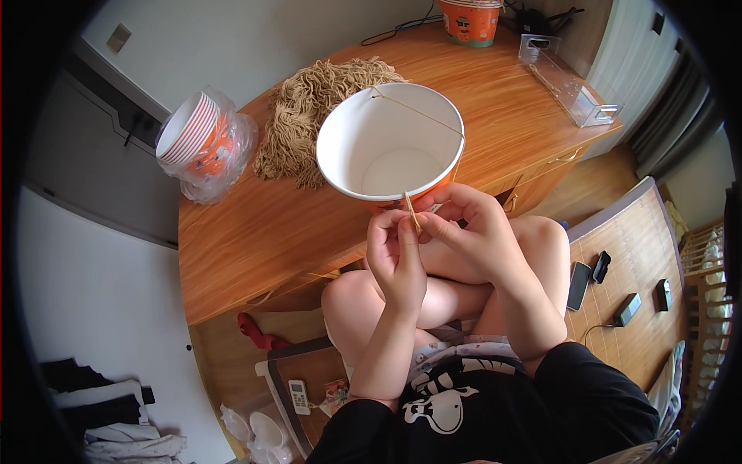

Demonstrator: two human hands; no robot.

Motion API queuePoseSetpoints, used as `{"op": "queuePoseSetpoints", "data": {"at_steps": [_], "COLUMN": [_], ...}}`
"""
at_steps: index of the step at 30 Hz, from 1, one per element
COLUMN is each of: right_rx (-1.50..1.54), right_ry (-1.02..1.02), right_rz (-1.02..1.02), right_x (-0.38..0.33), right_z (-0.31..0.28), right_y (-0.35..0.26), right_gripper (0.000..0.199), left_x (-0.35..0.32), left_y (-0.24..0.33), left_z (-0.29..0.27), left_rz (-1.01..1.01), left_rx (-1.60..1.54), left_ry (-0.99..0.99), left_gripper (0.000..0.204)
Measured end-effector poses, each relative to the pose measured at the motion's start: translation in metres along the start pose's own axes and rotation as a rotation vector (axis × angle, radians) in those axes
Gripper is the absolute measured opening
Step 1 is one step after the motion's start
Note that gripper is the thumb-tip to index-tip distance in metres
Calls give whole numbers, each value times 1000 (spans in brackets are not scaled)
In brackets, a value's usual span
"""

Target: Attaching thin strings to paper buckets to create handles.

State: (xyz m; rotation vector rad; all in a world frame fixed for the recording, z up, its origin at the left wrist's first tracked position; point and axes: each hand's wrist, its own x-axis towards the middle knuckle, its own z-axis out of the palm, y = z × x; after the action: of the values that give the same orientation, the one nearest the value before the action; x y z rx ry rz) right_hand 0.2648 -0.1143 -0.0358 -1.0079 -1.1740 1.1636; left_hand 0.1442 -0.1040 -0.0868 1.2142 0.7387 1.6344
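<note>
A large white-lined paper bucket (390,143) stands at the near edge of the table, its mouth tilted toward me. Tan string (421,110) crosses the far right of its mouth, and more string passes over the near rim. Just below that rim, my left hand (398,255) pinches the string between thumb and fingers. Beside it, my right hand (471,228) grips the same string, its fingertips almost meeting the left ones. A heap of tan yarn strands (309,116) lies behind and left of the bucket.
Nested paper buckets in clear plastic (209,147) stand at the table's left. An orange bucket (470,23) and a clear plastic tray (568,89) are at the back right. A phone (578,286) lies on a mat to my right, and a remote control (298,397) lies lower left.
</note>
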Motion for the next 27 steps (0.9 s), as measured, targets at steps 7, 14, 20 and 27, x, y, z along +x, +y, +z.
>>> {"op": "queuePoseSetpoints", "data": {"at_steps": [7,14,20,27], "right_rx": [-238,-249,-380,-672], "right_ry": [71,92,75,71], "right_rz": [-113,-164,-325,-536], "right_x": [-5,-3,-2,-1], "right_z": [7,9,11,8], "right_y": [-5,-1,-4,-3], "right_gripper": [16,16,11,12], "left_x": [-2,1,10,11], "left_y": [10,20,34,43], "left_z": [3,-4,-15,-11], "left_rz": [-98,64,73,-123], "left_rx": [31,79,152,-26], "left_ry": [47,82,-71,-87], "left_gripper": [10,10,16,16]}}
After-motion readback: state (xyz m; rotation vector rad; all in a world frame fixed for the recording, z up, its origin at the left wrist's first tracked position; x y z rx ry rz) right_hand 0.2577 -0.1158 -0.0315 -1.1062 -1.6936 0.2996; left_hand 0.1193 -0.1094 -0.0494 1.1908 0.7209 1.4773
